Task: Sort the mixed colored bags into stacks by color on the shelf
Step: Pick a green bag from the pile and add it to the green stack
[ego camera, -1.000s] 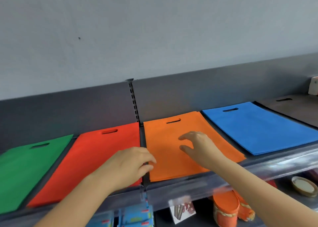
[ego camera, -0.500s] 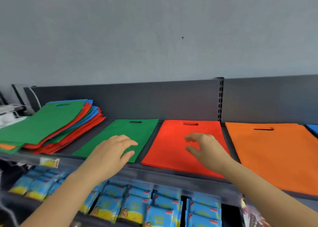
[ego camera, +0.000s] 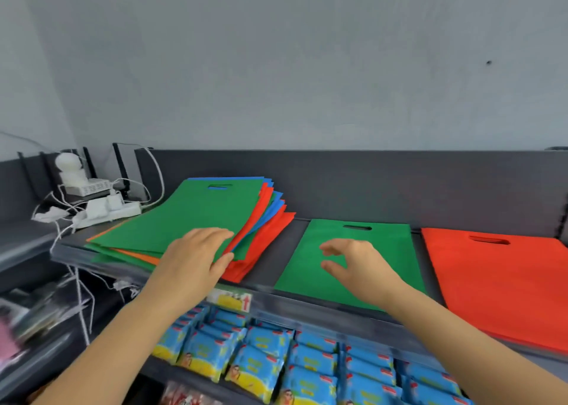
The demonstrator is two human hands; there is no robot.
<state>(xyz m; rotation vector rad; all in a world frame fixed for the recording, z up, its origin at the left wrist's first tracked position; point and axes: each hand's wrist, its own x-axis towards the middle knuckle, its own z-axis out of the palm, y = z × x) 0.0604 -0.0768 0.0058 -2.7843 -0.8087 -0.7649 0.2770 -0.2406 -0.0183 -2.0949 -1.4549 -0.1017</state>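
**Left hand on the mixed pile, right hand over the green bag**

The mixed pile lies at the left end of the shelf, its layers fanned out so that green, red, blue and orange edges show along the right and near sides. The top bag is green, with its cut-out handle toward the back panel.

The left hand lies flat on the pile's near right corner. Its fingers are straight and close together, and the fingertips reach the right edge of the top bag. It curls round nothing.

The right hand is above the lone green bag, which lies flat just right of the pile with a strip of bare shelf between them. This hand is loosely spread, with the thumb and forefinger apart and the other fingers slightly bent, and it holds nothing. Whether it touches the bag below cannot be told.

Further right, apart from the green bag, a red bag lies flat with its handle toward the back; whether more lie beneath it cannot be told.

A yellow label is on the shelf's front rim, below the left hand. Blue packets fill the shelf underneath. Left of the pile, a white power strip sits among white cables and small white devices. A plain grey wall rises behind the shelf.
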